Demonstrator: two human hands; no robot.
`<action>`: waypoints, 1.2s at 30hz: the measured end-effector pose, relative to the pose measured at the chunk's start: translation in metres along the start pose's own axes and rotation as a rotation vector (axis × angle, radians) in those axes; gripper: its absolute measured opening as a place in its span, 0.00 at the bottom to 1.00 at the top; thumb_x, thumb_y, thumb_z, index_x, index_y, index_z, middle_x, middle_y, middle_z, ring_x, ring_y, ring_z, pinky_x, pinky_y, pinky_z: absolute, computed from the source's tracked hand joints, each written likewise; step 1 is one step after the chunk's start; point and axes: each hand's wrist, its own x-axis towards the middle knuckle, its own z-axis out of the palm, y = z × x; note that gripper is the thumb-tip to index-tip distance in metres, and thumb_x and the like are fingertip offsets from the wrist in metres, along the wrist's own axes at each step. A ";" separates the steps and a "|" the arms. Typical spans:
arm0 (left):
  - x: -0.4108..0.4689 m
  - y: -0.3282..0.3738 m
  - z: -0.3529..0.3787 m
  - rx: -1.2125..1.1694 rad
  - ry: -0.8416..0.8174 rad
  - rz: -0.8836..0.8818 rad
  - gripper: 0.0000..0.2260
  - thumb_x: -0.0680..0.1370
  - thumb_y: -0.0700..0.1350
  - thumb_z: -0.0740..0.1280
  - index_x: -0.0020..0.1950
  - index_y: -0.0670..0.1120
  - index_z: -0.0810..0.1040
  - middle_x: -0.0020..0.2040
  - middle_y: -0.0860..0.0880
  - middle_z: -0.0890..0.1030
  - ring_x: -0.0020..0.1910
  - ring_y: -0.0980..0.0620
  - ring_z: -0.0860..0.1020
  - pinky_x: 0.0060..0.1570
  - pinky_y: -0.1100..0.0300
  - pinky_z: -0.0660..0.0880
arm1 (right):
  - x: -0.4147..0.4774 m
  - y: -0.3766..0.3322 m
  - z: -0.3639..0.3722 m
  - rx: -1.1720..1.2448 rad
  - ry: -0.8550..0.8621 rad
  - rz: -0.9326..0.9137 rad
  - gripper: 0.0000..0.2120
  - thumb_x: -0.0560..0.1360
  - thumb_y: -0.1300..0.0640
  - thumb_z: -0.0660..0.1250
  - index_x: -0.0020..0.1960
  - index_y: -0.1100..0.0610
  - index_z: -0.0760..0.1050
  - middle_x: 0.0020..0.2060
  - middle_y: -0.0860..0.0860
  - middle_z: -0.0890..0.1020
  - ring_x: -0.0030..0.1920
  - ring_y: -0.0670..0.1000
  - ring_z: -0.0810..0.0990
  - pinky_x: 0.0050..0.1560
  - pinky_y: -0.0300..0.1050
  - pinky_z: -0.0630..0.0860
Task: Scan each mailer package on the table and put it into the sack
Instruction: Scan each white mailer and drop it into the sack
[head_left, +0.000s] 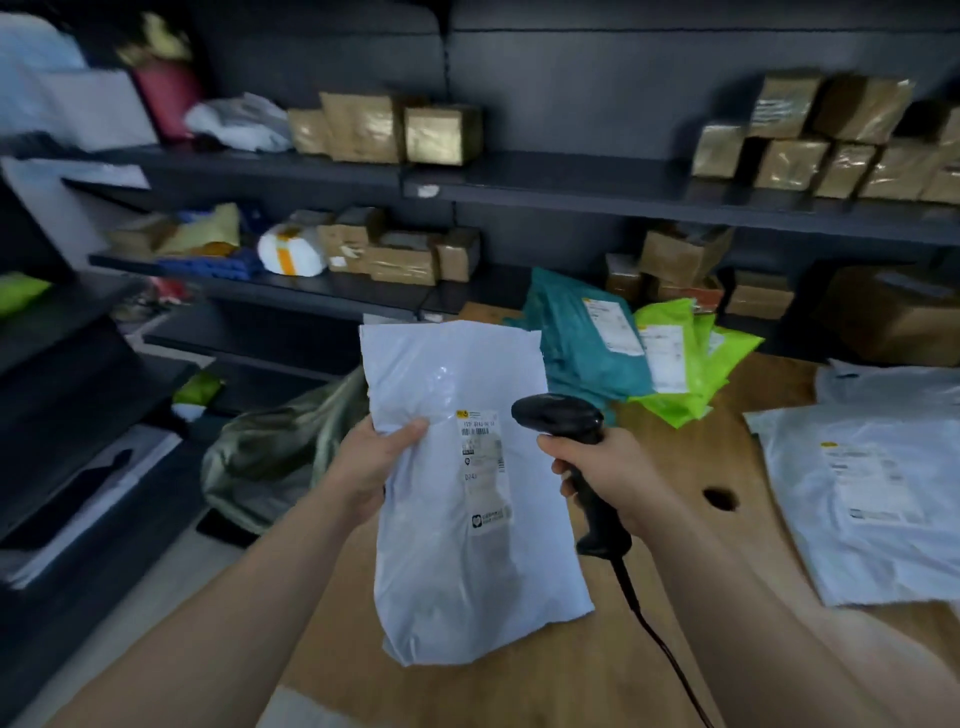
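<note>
Here L hand (375, 457) grips white mailer (467, 493), R hand (613, 478) scanner (563, 415).

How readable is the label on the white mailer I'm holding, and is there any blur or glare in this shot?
Head view: the label on the white mailer is soft, only its larger characters legible; a faint sheen sits above it; the shelves and brown boxes behind are smeared and bowed; lighting is dim.

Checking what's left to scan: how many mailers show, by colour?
White mailers: 3, one held in the left hand
Teal mailers: at least 1
Lime-green mailers: at least 2
Total: at least 6; the coloured ones overlap.
</note>
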 end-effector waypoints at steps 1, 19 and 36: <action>0.000 0.007 -0.032 -0.013 0.027 0.003 0.11 0.76 0.39 0.69 0.59 0.42 0.79 0.53 0.45 0.84 0.51 0.46 0.83 0.48 0.54 0.80 | 0.002 -0.006 0.032 0.002 -0.016 -0.007 0.07 0.73 0.56 0.73 0.44 0.59 0.79 0.33 0.53 0.79 0.28 0.50 0.75 0.30 0.42 0.71; 0.132 0.077 -0.397 -0.099 0.335 -0.001 0.17 0.76 0.41 0.71 0.64 0.42 0.76 0.57 0.46 0.82 0.54 0.46 0.81 0.53 0.52 0.77 | 0.131 -0.067 0.387 0.110 -0.105 0.074 0.11 0.74 0.53 0.74 0.42 0.60 0.77 0.32 0.55 0.78 0.26 0.51 0.75 0.29 0.43 0.71; 0.402 0.005 -0.377 0.048 -0.191 -0.394 0.17 0.77 0.42 0.69 0.66 0.42 0.76 0.60 0.43 0.81 0.59 0.44 0.79 0.62 0.46 0.74 | 0.296 -0.039 0.423 0.186 0.203 0.304 0.11 0.75 0.55 0.72 0.47 0.63 0.78 0.33 0.56 0.77 0.27 0.51 0.74 0.29 0.45 0.70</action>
